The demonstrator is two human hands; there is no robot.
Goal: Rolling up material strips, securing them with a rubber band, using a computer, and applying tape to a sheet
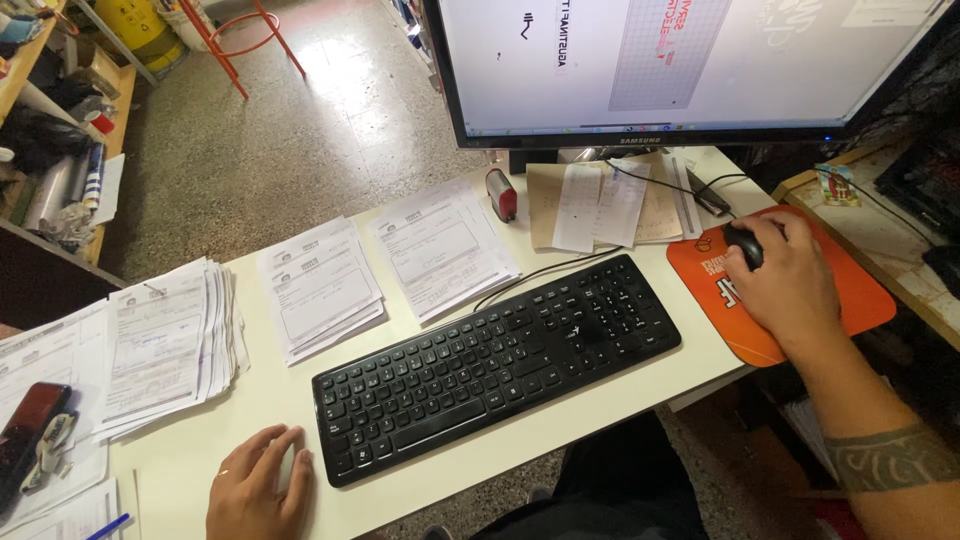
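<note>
My right hand [785, 280] rests over a black computer mouse [744, 243] on an orange mouse pad [860, 300] at the right of the white desk [270, 400]. Flat on the desk, my left hand [255, 490] lies with fingers loosely apart, just left of a black keyboard [495, 362]; a ring shows on one finger. It holds nothing. A large monitor [680, 60] with a pale screen stands behind the keyboard.
Several stacks of printed forms [160, 345] [318, 285] [440, 245] cover the left and middle of the desk. A small red stapler-like device [501, 193] and loose slips [600, 200] lie under the monitor. A dark phone [28, 425] sits far left. A red stool frame [245, 35] stands on the floor.
</note>
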